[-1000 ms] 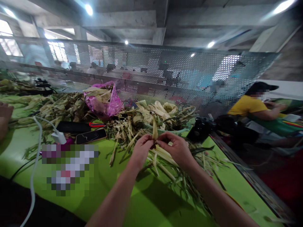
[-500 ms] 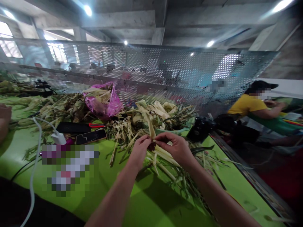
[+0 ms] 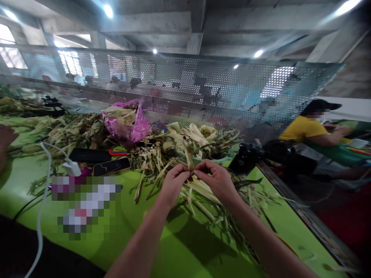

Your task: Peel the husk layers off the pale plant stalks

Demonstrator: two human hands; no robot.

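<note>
Between my two hands is a pale, dry corn husk strip (image 3: 188, 156), its free end standing up toward the pile. My left hand (image 3: 173, 183) pinches its lower end between thumb and fingers. Fingertips of my right hand (image 3: 215, 178) pinch the same end from the other side, close to the left ones. Exactly what lies under the fingertips is hidden. Just beyond my hands, a heap of dried husks (image 3: 199, 135) rests partly in a pale green container. Beneath my hands, thin husk strips (image 3: 208, 210) are spread over the green table (image 3: 130, 224).
A pink plastic bag (image 3: 127, 131) full of husks stands at the back. To the left lie a phone (image 3: 111, 166), red-handled scissors (image 3: 118, 153) and a white charger (image 3: 72, 168) with its cable. A perforated metal screen (image 3: 174, 85) runs behind. Another person's hand (image 3: 6, 139) shows at far left.
The husk strip has dropped slightly and shifted right, and both sets of fingertips have drawn closer together around its lower end. The other person's hand at far left has moved further into view.
</note>
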